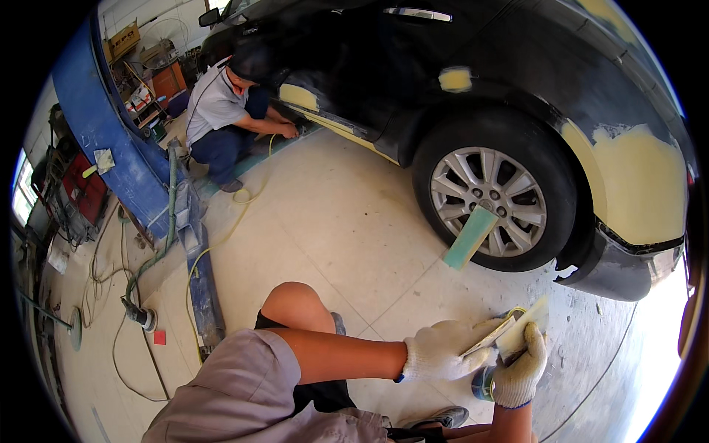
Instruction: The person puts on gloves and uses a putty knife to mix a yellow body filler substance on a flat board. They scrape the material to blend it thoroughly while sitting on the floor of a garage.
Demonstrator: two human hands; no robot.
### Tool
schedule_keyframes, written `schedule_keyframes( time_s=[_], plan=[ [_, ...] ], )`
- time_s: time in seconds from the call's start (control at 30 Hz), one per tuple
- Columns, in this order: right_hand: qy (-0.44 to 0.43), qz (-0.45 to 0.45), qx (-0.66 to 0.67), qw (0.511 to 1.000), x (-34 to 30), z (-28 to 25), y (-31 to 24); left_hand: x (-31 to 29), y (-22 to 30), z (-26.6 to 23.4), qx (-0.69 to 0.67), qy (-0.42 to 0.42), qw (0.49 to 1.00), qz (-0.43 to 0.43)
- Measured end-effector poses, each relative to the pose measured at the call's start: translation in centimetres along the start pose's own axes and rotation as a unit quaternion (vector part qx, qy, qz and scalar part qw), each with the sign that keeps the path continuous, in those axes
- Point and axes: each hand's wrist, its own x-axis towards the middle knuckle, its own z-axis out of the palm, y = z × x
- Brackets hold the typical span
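Note:
White knitted work gloves cover both my hands. My left hand (443,349) is closed on a thin flat spreading plate (490,337), seen almost edge-on. Close against it, my right hand (521,373) grips a pale, translucent putty spreader (526,325), thumb on its face. The two flat pieces overlap, so I cannot tell whether they touch. Partly hidden below the hands stands an open can (482,385) with a dark blue-green side. Ahead is a black car (354,66) with dried pale yellow filler (641,181) behind the rear wheel arch.
A green flat block (471,236) leans on the car's rear wheel (443,199). Farther left, another person (218,111) crouches by the car's sill, hands low. A yellow hose (240,214) and cables run over the floor beside a blue lift post (111,140). A sander (144,316) lies left.

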Motion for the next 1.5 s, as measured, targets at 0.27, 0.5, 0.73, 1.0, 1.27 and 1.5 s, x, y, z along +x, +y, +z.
schedule_keyframes(
  time_s=[0.27,0.5,0.73,1.0,1.27,1.5],
  plan=[
    [-0.018,-0.038,-0.026,0.999,-0.6,1.0,1.0,0.3,0.4,-0.9,-0.031,-0.041,0.998,-0.025],
    [-0.025,0.006,0.005,1.0,0.1,0.0,0.4,0.7,0.1,-0.6,0.001,-0.015,1.0,0.016],
    [-0.03,-0.023,-0.033,0.999,0.3,-0.2,0.2,0.6,0.5,-1.2,-0.009,-0.062,0.996,-0.061],
    [-0.013,-0.039,-0.037,0.998,0.3,-0.2,0.3,0.0,0.4,-1.1,-0.057,-0.013,0.998,-0.027],
    [-0.009,-0.038,-0.056,0.998,0.0,0.0,0.8,-0.4,0.6,-1.4,-0.034,-0.043,0.996,-0.074],
    [-0.018,-0.041,-0.071,0.996,-0.3,0.4,0.7,-0.4,0.5,-1.4,-0.027,-0.058,0.995,-0.077]
  ],
)
